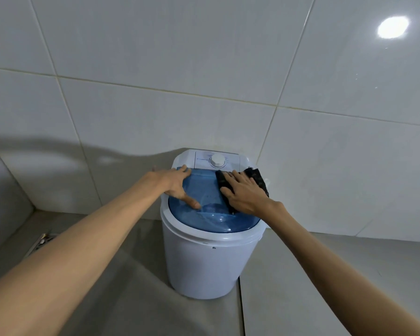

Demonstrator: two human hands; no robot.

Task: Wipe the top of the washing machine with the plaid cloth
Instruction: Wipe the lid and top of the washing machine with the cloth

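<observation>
Blue plastic lid (pixel 211 214) under both palms now. My right hand (pixel 246 194) lies flat, fingers spread, pressing the plaid cloth (pixel 260 179) onto the lid's right side so it drags evenly. My left hand (pixel 177 184) is open too, braced on the left rim to steady the small washing machine (pixel 204 263) against the tiled wall (pixel 204 69). 1 dial (pixel 217 161) sits untouched behind.

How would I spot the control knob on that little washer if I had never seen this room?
Find the small white washing machine standing on the floor against the tiled wall. Behind its blue see-through lid runs a white panel. The knob sits at its middle: the only round white dial, beyond both hands.
</observation>
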